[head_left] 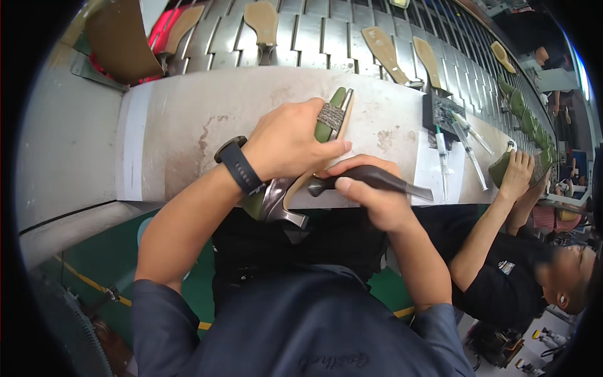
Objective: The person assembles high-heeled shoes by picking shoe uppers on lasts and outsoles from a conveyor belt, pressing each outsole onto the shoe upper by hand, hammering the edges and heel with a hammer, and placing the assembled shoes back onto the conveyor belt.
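My left hand (292, 139) is closed around a green shoe (252, 205), tilted over the worktable with its toe pointing away from me. A textured grey-brown band (331, 116) crosses the shoe's front, and a shiny metallic heel (284, 213) shows at the near end. Part of the shoe is hidden under my fingers. My right hand (379, 195) grips a dark brown curved tool (370, 178) with a rounded knob at its left end and a flat, light metal tip at its right. The knob is close against the shoe's sole; whether it touches, I cannot tell.
Beyond the worktable (245, 94) runs a slatted metal conveyor (308, 38) carrying several tan soles (260, 22). Right of me, syringes (443, 160) lie beside a black tray (438, 112). A co-worker's hand (519, 174) touches another green shoe (500, 168); more green shoes (531, 122) line up behind.
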Motion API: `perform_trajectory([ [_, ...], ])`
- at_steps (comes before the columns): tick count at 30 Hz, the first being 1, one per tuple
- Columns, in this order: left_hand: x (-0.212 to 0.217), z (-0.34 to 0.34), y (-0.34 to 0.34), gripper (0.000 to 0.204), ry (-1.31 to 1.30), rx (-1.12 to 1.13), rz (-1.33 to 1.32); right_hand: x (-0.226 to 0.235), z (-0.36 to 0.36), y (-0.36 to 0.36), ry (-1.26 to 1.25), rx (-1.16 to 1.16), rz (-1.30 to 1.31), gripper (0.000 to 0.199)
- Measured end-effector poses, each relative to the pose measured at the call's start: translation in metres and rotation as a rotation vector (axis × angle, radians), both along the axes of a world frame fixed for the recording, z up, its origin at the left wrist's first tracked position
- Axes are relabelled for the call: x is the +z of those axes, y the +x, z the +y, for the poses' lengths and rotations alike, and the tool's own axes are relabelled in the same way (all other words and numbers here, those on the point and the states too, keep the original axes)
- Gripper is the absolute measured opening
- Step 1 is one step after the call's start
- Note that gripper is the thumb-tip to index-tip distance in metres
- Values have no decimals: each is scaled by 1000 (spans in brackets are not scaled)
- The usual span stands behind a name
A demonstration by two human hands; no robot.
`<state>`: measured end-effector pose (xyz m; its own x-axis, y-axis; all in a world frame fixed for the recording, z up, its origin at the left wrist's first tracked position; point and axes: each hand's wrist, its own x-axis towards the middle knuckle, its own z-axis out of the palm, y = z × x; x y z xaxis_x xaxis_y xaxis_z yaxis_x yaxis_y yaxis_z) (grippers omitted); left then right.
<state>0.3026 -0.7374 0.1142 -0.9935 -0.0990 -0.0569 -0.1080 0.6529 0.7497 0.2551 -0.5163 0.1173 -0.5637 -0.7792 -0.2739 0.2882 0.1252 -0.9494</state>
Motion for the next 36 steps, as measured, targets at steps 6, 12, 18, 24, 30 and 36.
perform_trajectory([
  [6, 64, -4, 29, 67, 63, 78, 505, -30, 60, -9, 57, -380, 132, 25],
  [12, 89, 28, 49, 71, 171, -106, 508, 49, 41, 12, -187, -309, 492, 33],
  [18, 79, 49, 47, 72, 170, -42, 669, 126, 36, 27, -363, 101, 821, 37],
  [24, 69, 54, 55, 75, 125, -91, 737, 147, 31, 23, -230, 63, 614, 31],
  [30, 59, 64, 79, 72, 33, -85, 736, 148, 26, 10, -221, 97, 464, 24],
  [36, -28, 68, 118, 92, -168, 56, 1160, 91, 27, 53, -190, 150, 452, 25],
])
